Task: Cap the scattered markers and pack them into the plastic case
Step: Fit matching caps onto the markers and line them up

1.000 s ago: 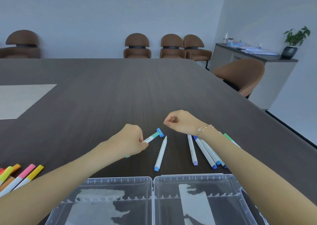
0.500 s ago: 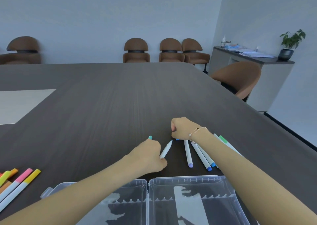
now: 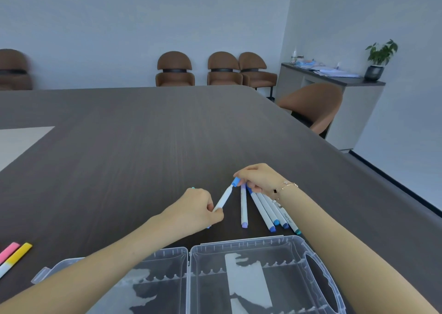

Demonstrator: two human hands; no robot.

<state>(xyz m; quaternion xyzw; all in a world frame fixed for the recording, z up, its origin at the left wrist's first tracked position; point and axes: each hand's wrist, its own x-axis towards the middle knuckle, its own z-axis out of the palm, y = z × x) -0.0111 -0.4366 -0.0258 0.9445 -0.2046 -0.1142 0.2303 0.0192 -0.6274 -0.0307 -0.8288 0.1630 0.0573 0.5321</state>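
A large dark wood-grain table [image 3: 148,132] fills the room. Beyond its far edge, three brown chairs [image 3: 215,71] stand against a pale blue-grey wall [image 3: 143,22]; another, blurred, sits far left. Right of the table, a brown chair [image 3: 313,105] fronts a grey sideboard [image 3: 354,103] bearing a potted plant [image 3: 379,59] and what seem to be papers.

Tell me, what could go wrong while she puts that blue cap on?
The right hand pinches the blue cap only at its fingertips, so it might slip off the marker that the left hand grips. The right wrist hovers just above the row of markers, so it could nudge them and make them roll.
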